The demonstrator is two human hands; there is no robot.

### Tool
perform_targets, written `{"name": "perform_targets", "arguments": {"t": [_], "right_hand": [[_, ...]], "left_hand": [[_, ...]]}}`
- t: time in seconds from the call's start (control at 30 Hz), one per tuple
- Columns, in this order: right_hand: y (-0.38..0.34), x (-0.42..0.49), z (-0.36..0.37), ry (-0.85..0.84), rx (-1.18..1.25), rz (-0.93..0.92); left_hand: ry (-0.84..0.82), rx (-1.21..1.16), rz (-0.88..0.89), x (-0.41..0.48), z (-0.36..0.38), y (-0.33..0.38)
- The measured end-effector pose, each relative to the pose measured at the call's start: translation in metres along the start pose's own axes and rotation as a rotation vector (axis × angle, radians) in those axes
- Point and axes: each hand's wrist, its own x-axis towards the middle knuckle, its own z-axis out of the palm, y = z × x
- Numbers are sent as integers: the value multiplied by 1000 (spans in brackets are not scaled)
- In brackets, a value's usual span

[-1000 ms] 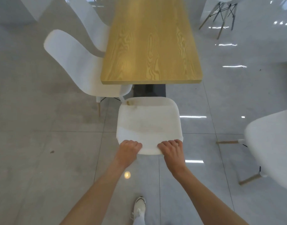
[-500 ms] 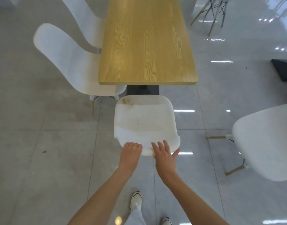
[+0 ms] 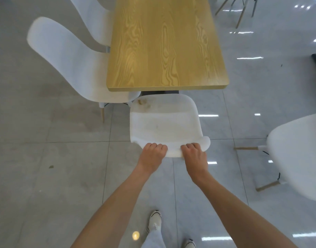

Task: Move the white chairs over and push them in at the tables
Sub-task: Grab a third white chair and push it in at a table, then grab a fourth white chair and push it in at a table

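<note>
The chair (image 3: 164, 122) stands at the near short end of the table (image 3: 167, 43), its seat front just under the table edge and the rest of the seat out on the tiled floor (image 3: 46, 158). Left hand (image 3: 152, 157) and right hand (image 3: 194, 154) sit side by side on the top rim of the backrest, the fingers of each curled over the rim and clamped on it, knuckles toward the table. The shell reads as one-piece moulded plastic: judged light, stiff enough to take a push, with a smooth surface that could slip under a loose hold. The backrest rim is the sound place to hold, since it gives a lip to hook and sits central over the legs; an off-centre hold would likely swing the chair askew. The floor is glossy, so the legs should slide readily, though this one's legs are hidden under the seat. A brown stain marks the seat corner nearest the table. A second chair (image 3: 73, 65) sits at the table's left side, tucked partly under; another chair (image 3: 300, 158) stands well right of the table, not yet placed.
</note>
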Motion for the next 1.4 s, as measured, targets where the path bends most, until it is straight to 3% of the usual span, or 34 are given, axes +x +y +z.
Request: {"name": "perform_targets", "arguments": {"t": [0.47,0.77,0.87,1.0,1.17,1.4], "right_hand": [[-11,-31,2,-133,142,-43],[-1,-49,17,-92,142,-51],[2,-44,6,-174,171,-36],[20,-44,-14,-382,175,-164],[80,-74,-59,-142,111,-175],[291,-153,-148,119,283,56]], "left_hand": [[-149,-25,-48,-31,8,7],[-74,-2,73,-42,17,17],[-105,37,36,-38,10,16],[-249,79,-27,-36,3,29],[-400,58,9,-16,-34,91],[-31,-44,82,66,-117,293]]}}
